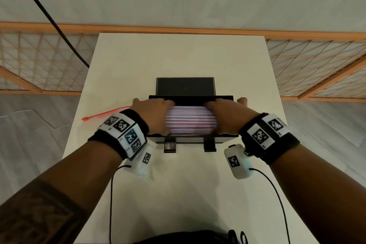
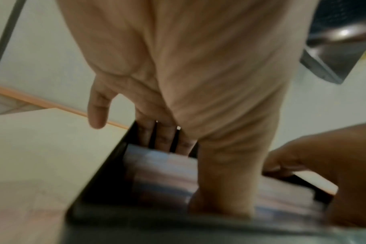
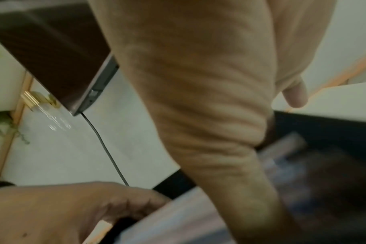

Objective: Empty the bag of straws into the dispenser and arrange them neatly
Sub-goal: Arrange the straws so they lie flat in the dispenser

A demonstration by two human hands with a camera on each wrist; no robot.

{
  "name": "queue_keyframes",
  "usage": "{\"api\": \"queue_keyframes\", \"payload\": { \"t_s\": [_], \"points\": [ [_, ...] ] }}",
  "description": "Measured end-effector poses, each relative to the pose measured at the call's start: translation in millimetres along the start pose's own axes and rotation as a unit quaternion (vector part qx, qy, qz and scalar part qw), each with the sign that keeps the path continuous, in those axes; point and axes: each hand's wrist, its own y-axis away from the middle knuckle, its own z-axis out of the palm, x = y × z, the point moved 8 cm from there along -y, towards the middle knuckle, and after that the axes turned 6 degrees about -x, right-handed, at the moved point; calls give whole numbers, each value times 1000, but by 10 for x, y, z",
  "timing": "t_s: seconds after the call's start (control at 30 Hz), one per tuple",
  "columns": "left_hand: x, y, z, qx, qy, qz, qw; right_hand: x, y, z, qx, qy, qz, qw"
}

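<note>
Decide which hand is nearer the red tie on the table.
Left. The left hand is in the dispenser just right of the red tie; the right hand is at the far end of the straws.

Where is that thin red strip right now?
In the head view the red strip lies on the white table, on the left, just beyond the left hand and beside the black dispenser.
</note>
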Motion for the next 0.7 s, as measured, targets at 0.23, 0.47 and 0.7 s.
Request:
{"api": "queue_keyframes", "payload": {
  "t_s": [0.23,0.47,0.7],
  "points": [
    [35,-56,-15,95,3,8,995,-34,-65,64,41,-4,31,999],
    [34,142,-70,199,34,-6,979,23,108,3,181,-43,52,981],
    [-2,233,-9,232,110,10,966,26,173,23,219,-102,42,969]
  ]
}}
